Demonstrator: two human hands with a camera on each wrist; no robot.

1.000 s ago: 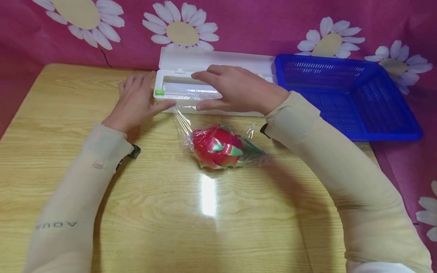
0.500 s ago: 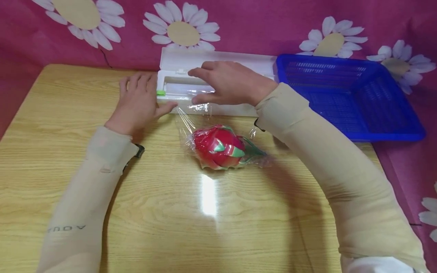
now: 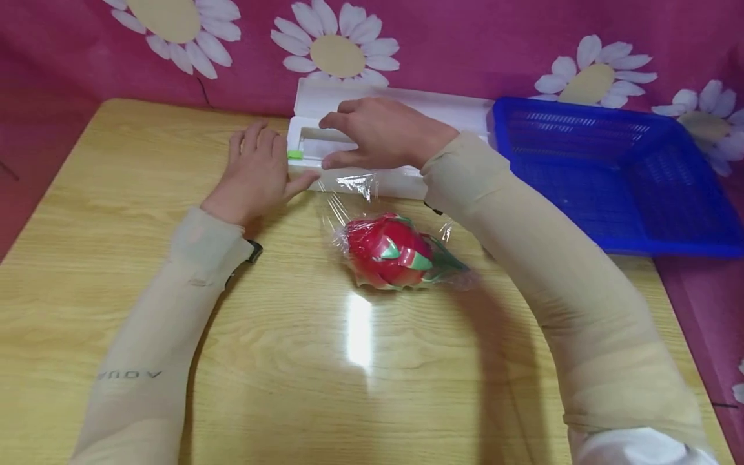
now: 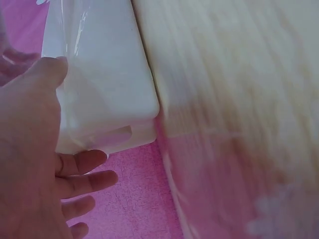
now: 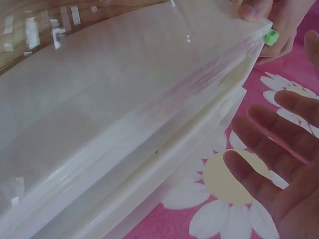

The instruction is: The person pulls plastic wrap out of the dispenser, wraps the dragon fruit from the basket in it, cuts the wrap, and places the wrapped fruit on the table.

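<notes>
A white cling film dispenser [image 3: 398, 183] lies along the back of the table, its lid [image 3: 465, 110] raised. My left hand [image 3: 256, 174] is at its left end, thumb touching the front face and the other fingers extended beside the end. Beside it sits a green slider [image 3: 295, 155]. Over the dispenser, my right hand [image 3: 386, 132] hovers with fingers spread, as the right wrist view also shows. Clear film [image 3: 361, 185] runs from the dispenser's front towards a red and green dragon fruit [image 3: 389, 252], which lies wrapped in film on the table.
To the right of the dispenser stands a blue plastic basket [image 3: 616, 187], partly over the table's right edge. A pink cloth with daisies [image 3: 465, 45] hangs behind the wooden table [image 3: 302, 374].
My right hand has slid left along the dispenser towards its left end. The whole head view has shifted slightly; my left hand keeps its place at the dispenser's end.
</notes>
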